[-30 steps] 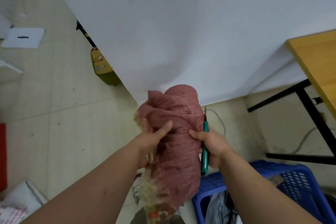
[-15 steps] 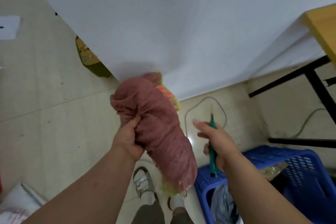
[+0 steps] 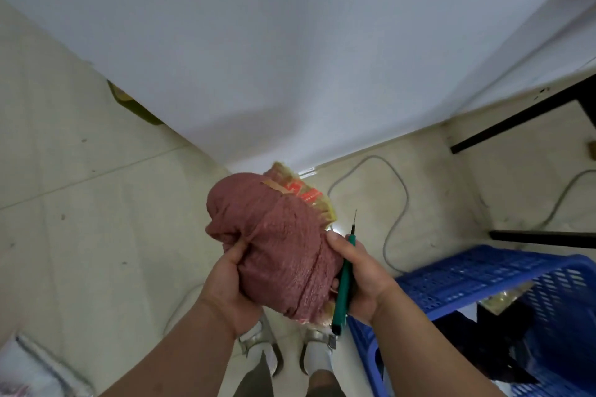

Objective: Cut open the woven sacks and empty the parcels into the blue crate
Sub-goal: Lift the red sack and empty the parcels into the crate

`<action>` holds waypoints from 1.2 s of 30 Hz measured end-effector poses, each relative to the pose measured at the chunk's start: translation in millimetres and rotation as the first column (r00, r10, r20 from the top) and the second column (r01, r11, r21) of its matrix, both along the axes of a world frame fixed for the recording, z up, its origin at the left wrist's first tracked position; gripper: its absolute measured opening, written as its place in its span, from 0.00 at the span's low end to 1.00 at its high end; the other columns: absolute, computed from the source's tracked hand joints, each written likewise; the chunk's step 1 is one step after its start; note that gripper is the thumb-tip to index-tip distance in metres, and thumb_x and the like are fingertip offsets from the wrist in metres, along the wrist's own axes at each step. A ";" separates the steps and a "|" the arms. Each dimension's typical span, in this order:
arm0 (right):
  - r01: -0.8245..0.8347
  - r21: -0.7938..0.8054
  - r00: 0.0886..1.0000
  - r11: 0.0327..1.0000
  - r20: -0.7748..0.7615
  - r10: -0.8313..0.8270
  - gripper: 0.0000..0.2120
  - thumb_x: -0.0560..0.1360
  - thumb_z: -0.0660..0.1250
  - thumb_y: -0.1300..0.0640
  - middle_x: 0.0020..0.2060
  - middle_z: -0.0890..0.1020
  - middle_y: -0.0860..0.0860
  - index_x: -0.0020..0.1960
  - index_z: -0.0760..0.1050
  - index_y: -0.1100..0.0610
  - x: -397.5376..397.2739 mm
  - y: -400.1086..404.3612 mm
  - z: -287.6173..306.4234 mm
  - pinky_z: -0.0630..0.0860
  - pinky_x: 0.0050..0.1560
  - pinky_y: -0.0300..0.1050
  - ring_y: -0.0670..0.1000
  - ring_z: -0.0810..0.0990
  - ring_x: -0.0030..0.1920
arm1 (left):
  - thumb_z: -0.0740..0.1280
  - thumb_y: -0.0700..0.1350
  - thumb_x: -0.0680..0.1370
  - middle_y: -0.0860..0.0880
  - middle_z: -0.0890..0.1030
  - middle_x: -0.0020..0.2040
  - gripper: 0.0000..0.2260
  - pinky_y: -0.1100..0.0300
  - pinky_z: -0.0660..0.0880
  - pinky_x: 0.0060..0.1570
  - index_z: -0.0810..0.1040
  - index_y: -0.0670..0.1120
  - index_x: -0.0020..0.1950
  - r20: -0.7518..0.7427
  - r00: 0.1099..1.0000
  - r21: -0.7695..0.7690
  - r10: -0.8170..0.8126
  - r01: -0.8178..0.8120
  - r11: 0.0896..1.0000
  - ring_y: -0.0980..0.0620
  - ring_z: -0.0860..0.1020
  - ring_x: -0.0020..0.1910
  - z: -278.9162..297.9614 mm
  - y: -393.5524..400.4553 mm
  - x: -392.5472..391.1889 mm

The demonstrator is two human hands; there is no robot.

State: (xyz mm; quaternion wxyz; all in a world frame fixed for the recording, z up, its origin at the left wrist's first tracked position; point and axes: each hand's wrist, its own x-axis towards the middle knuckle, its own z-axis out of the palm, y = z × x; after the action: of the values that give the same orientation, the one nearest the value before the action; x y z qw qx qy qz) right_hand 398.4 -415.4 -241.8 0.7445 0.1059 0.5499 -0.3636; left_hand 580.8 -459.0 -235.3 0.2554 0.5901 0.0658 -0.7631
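Lying at the far left of the floor (image 3: 80,203), well apart from the sack (image 3: 274,242), is a white packet (image 3: 35,367), partly cut off by the frame edge. Up and left of the sack, an olive-green thing (image 3: 135,106) pokes out from behind the white wall (image 3: 290,42); what it is cannot be told. The left hand (image 3: 230,280) grips the sack's lower left side, thumb pressed into the gathered reddish weave, fingers hidden beneath. The sack itself is bunched into a lump and held in the air between both hands, above the person's shoes (image 3: 317,340). At the sack's upper right end, a yellowish fringe with a red printed label (image 3: 306,195) sticks out. The right hand (image 3: 361,277) presses against the sack's right side, thumb on the weave, while its curled fingers hold a green-handled cutter (image 3: 343,287), thin blade pointing up and away. Behind the sack to the right, a grey cable (image 3: 398,203) loops over the floor. Right of the sack and lower, the crate (image 3: 467,280) stands on the floor with dark parcels (image 3: 503,338) inside. Black table legs (image 3: 522,116) cross above the crate.
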 end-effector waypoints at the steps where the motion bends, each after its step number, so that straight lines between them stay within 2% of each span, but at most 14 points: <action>1: 0.010 -0.024 1.000 1.000 -0.020 -0.010 0.30 0.64 0.80 0.50 0.28 0.78 0.51 0.58 0.72 0.61 -1.5 -2.1 -7.7 0.72 0.29 0.42 0.48 0.74 0.24 | 0.64 0.56 0.78 0.47 0.82 0.62 0.14 0.42 0.74 0.59 0.79 0.60 0.63 0.018 0.999 0.041 -0.046 0.046 0.998 0.41 0.79 0.61 -13.0 2.1 2.3; 4: 0.049 -0.021 0.992 0.999 -0.118 -0.051 0.28 0.65 0.78 0.61 0.46 0.82 0.57 0.59 0.69 0.58 -3.6 -7.7 -38.0 0.81 0.41 0.53 0.55 0.83 0.41 | 0.62 0.63 0.76 0.47 0.81 0.62 0.21 0.42 0.66 0.65 0.80 0.54 0.62 0.035 0.980 0.171 -0.197 0.189 0.967 0.44 0.75 0.63 -47.0 5.7 4.2; 6: 0.055 -0.002 0.981 0.998 -0.186 -0.055 0.31 0.66 0.77 0.63 0.55 0.78 0.59 0.61 0.65 0.53 -3.3 -10.6 -66.0 0.80 0.48 0.57 0.60 0.81 0.51 | 0.64 0.63 0.73 0.46 0.83 0.59 0.21 0.43 0.62 0.69 0.82 0.52 0.59 0.060 0.977 0.261 -0.204 0.182 0.948 0.44 0.75 0.63 -73.3 6.6 4.2; 10: 0.028 -0.007 0.958 1.000 -0.286 -0.028 0.36 0.67 0.78 0.62 0.56 0.75 0.58 0.64 0.59 0.49 -4.2 -21.2 -134.3 0.78 0.42 0.51 0.58 0.80 0.52 | 0.68 0.59 0.72 0.43 0.84 0.56 0.22 0.47 0.73 0.57 0.81 0.48 0.60 0.079 0.987 0.349 -0.139 0.104 0.931 0.42 0.78 0.59 -143.2 1.5 -1.5; 14: -0.080 -0.039 0.924 0.996 -0.378 0.059 0.37 0.67 0.79 0.58 0.55 0.73 0.55 0.64 0.57 0.49 -3.6 -44.0 -216.0 0.78 0.46 0.48 0.55 0.78 0.53 | 0.65 0.58 0.76 0.42 0.82 0.57 0.19 0.47 0.76 0.43 0.81 0.47 0.58 0.074 0.995 0.343 -0.068 0.038 0.939 0.42 0.79 0.54 -222.6 -8.2 -4.7; 18: -0.163 -0.100 0.894 0.981 -0.436 0.104 0.37 0.67 0.79 0.58 0.55 0.72 0.53 0.63 0.57 0.48 -0.3 -73.1 -296.2 0.78 0.44 0.46 0.54 0.78 0.52 | 0.63 0.57 0.78 0.43 0.82 0.57 0.18 0.46 0.75 0.49 0.80 0.46 0.57 0.076 0.996 0.286 -0.038 0.015 0.958 0.43 0.77 0.56 -302.0 -29.0 0.9; 21: -0.139 -0.184 0.875 0.973 -0.483 0.034 0.36 0.67 0.79 0.58 0.54 0.71 0.50 0.63 0.57 0.48 0.1 -97.2 -349.8 0.78 0.42 0.43 0.51 0.77 0.52 | 0.62 0.57 0.78 0.46 0.83 0.57 0.17 0.46 0.72 0.56 0.81 0.49 0.58 0.099 0.994 0.232 -0.042 0.018 0.973 0.45 0.77 0.58 -355.1 -52.0 5.6; 24: -0.167 -0.214 0.809 0.963 -0.588 0.010 0.38 0.63 0.81 0.51 0.58 0.72 0.51 0.62 0.58 0.46 6.3 -113.7 -401.7 0.81 0.51 0.53 0.54 0.77 0.56 | 0.61 0.59 0.78 0.48 0.83 0.58 0.17 0.43 0.70 0.61 0.80 0.52 0.59 0.167 0.981 0.231 -0.098 0.057 0.971 0.45 0.79 0.57 -398.2 -71.8 6.3; 26: -0.195 -0.185 0.815 0.963 -0.578 0.054 0.38 0.62 0.82 0.49 0.58 0.75 0.51 0.64 0.62 0.47 9.7 -116.7 -427.5 0.82 0.50 0.54 0.55 0.79 0.55 | 0.65 0.58 0.78 0.47 0.82 0.59 0.17 0.45 0.79 0.47 0.79 0.50 0.60 0.307 0.951 0.244 -0.040 -0.038 0.969 0.41 0.80 0.55 -416.0 -76.5 6.7; 28: -0.251 -0.153 0.848 0.956 -0.511 0.140 0.37 0.63 0.81 0.53 0.56 0.80 0.51 0.66 0.67 0.51 10.8 -115.9 -443.9 0.83 0.44 0.48 0.54 0.82 0.52 | 0.66 0.55 0.79 0.48 0.80 0.59 0.16 0.50 0.78 0.33 0.75 0.49 0.63 0.463 0.886 0.188 -0.017 -0.079 0.979 0.38 0.80 0.56 -427.4 -77.1 15.9; 30: -0.390 -0.085 0.796 0.917 -0.532 0.289 0.35 0.63 0.81 0.54 0.55 0.81 0.53 0.66 0.70 0.52 10.2 -112.6 -454.8 0.82 0.44 0.48 0.55 0.82 0.50 | 0.69 0.54 0.76 0.49 0.77 0.61 0.22 0.45 0.78 0.40 0.69 0.53 0.68 0.549 0.835 0.140 -0.037 -0.048 0.989 0.37 0.79 0.55 -441.0 -77.6 33.2; 32: -0.459 -0.009 0.734 0.888 -0.567 0.373 0.31 0.65 0.78 0.54 0.54 0.80 0.54 0.65 0.70 0.51 10.2 -113.6 -461.7 0.82 0.51 0.53 0.56 0.82 0.51 | 0.69 0.52 0.75 0.48 0.77 0.63 0.26 0.33 0.74 0.51 0.66 0.56 0.72 0.505 0.861 0.138 -0.067 -0.004 0.990 0.36 0.78 0.54 -449.4 -83.1 42.9; 34: -0.465 0.012 0.714 0.885 -0.586 0.383 0.26 0.70 0.73 0.55 0.52 0.80 0.55 0.65 0.69 0.49 10.7 -122.3 -468.7 0.81 0.53 0.56 0.57 0.81 0.50 | 0.63 0.46 0.80 0.41 0.79 0.63 0.16 0.33 0.75 0.53 0.74 0.48 0.68 0.319 0.946 0.080 -0.061 0.037 0.996 0.35 0.78 0.56 -451.5 -94.4 38.8; 36: -0.426 -0.010 0.734 0.905 -0.589 0.339 0.24 0.72 0.69 0.57 0.49 0.80 0.55 0.66 0.69 0.49 11.9 -136.1 -472.9 0.81 0.47 0.51 0.55 0.80 0.45 | 0.58 0.39 0.81 0.37 0.79 0.61 0.13 0.37 0.73 0.58 0.78 0.43 0.62 0.246 0.969 -0.009 -0.027 0.030 1.000 0.37 0.77 0.57 -453.0 -106.9 30.2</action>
State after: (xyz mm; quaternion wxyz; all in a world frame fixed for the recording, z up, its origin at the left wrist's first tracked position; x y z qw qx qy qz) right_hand 410.2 -551.5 -714.7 0.6081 -0.1785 0.7300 -0.2558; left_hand 611.1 -565.9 -688.3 0.2543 0.6792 0.0205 -0.6882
